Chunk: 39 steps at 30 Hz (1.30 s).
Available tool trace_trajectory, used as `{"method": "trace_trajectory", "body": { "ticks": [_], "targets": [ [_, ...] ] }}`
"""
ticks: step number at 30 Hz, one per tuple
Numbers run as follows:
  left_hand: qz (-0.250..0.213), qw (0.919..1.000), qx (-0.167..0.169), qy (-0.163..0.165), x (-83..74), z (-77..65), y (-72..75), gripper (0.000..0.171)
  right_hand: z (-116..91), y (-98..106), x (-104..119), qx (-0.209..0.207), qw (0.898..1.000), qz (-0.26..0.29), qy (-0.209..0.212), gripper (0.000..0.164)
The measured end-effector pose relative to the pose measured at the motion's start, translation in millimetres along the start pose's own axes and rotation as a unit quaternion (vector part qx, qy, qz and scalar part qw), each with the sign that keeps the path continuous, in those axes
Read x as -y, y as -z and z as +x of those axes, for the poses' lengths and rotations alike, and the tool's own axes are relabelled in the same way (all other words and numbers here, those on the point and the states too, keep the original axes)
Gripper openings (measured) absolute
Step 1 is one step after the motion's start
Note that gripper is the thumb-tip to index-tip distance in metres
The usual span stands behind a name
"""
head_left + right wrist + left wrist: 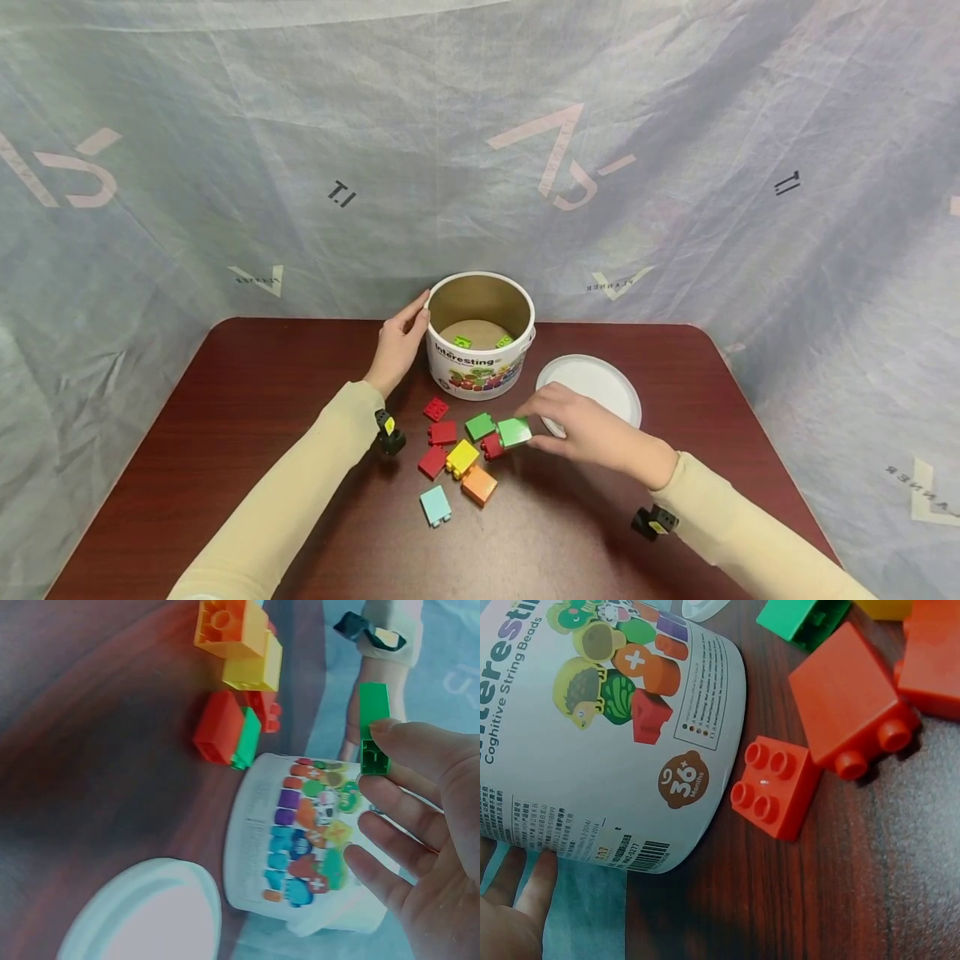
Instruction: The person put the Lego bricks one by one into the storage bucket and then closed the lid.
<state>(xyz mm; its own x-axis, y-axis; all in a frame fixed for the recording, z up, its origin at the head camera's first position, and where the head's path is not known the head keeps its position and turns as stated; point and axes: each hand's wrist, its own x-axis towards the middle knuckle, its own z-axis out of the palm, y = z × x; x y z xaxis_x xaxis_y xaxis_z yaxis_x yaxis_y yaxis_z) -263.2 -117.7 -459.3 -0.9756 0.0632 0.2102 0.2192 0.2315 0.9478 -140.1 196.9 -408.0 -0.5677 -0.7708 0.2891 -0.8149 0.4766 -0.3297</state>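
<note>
My right hand (581, 425) pinches a green toy brick (514, 432) between thumb and fingers; in the right wrist view that brick (374, 727) is raised off the table. My left hand (397, 346) rests against the left side of a white bucket (476, 385) printed with toy pictures, its fingertips near the rim. Inside the bucket lie two light green bricks (462, 342). In front of it are several red bricks (442, 432), another green brick (480, 427), a yellow brick (462, 458), an orange brick (479, 485) and a light blue brick (436, 505).
A round white lid (600, 383) lies right of the bucket, partly under my right hand in the head view. The dark red-brown table (300, 367) backs onto a grey cloth curtain (420, 167), close behind the bucket.
</note>
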Motion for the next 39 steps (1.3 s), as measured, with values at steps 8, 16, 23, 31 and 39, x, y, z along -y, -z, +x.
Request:
{"method": "trace_trajectory", "body": {
  "ticks": [8,16,23,31,39],
  "targets": [
    [0.002,1.0000,0.002,0.003,-0.3,-0.2,-0.3,0.048,14.9,21.6,1.4,-0.007,1.000,-0.015,0.008,0.034],
    [0.008,0.9999,-0.006,-0.002,1.2,0.7,-1.3,0.047,33.8,43.1,3.1,-0.008,0.999,-0.030,0.018,0.035],
    [0.000,0.9999,-0.009,-0.008,1.8,0.5,-1.3,0.045,47.7,59.7,0.2,0.001,1.000,-0.028,-0.003,0.036],
    [0.003,1.0000,-0.004,-0.006,0.3,-0.6,-0.5,0.046,62.9,73.6,-10.8,0.003,1.000,-0.024,-0.020,0.031],
    [-0.001,1.0000,-0.002,-0.001,0.0,0.6,-1.7,0.046,79.7,81.4,-24.6,-0.004,0.999,-0.024,-0.023,0.031]
  ]
}}
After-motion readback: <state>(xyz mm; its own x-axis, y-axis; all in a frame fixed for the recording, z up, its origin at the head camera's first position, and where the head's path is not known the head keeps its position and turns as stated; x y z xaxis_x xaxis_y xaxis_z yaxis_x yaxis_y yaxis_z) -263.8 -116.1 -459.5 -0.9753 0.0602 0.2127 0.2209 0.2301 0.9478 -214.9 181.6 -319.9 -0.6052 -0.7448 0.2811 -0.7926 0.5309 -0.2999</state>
